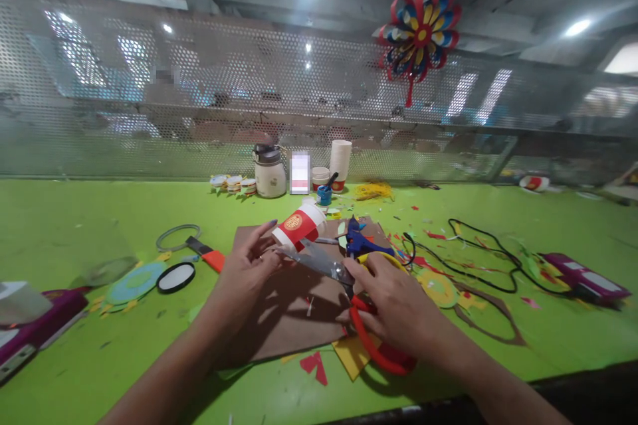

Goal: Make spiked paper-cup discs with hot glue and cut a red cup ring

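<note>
My left hand [256, 262] is closed round a red and white paper cup [302, 226], which lies tilted on its side in the air above a brown cardboard sheet [279, 319]. In my right hand [393, 295] is a pair of scissors [381, 348] with red and yellow handles. The spread blades point left, with their tips close to the cup's lower edge and my left fingers. Whether a blade is inside the cup I cannot tell. Just behind the scissors a blue glue gun [366, 242] rests on the cardboard.
An orange-black cutter [207, 254], a round mirror-like disc [176, 277] and a blue paper flower [137, 282] lie left. Paper scraps, a black cord [491, 236] and a purple power strip [585, 275] lie right. A jug [270, 176] and stacked cups [340, 159] stand behind.
</note>
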### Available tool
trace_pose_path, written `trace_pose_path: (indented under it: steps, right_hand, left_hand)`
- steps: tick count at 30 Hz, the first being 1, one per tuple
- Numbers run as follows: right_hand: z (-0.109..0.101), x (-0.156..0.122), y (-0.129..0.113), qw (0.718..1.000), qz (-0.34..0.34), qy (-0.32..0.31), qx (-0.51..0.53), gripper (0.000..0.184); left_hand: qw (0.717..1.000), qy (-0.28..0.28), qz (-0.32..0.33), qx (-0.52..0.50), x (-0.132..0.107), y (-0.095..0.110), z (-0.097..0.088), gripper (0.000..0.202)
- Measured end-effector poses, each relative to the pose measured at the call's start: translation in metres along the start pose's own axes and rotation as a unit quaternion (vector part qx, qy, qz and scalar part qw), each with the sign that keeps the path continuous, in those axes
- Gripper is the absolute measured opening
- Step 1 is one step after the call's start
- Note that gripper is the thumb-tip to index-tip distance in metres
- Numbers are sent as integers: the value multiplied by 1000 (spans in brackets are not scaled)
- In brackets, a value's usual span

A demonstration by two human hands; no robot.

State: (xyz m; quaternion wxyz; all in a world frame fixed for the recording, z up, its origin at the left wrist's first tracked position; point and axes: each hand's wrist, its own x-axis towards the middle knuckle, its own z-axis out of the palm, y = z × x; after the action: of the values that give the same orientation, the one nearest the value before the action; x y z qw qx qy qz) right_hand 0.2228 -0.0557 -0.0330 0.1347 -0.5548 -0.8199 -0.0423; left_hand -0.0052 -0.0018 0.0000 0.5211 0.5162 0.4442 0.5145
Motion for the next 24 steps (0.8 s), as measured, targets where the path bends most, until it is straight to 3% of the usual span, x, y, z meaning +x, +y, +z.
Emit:
trace_pose_path:
  steps: [8,13,17,24]
  right_hand:
    - [-5,-1,-2,1000,6,-19,1,57]
    - [-1,0,1,999,14,-25,-32,59]
    - [1,-1,3,999,12,-24,-38,61]
    - [-1,-3,0,1000,1,-24,0,54]
  left_hand:
    - [999,8,34,38,3,-2,-2,51]
    - [999,-42,-4,20,15,-11,-13,54]
    - [997,-66,-39,-3,18,-15,-17,46]
    - [998,-51,-22,2,13,-12,-13,51]
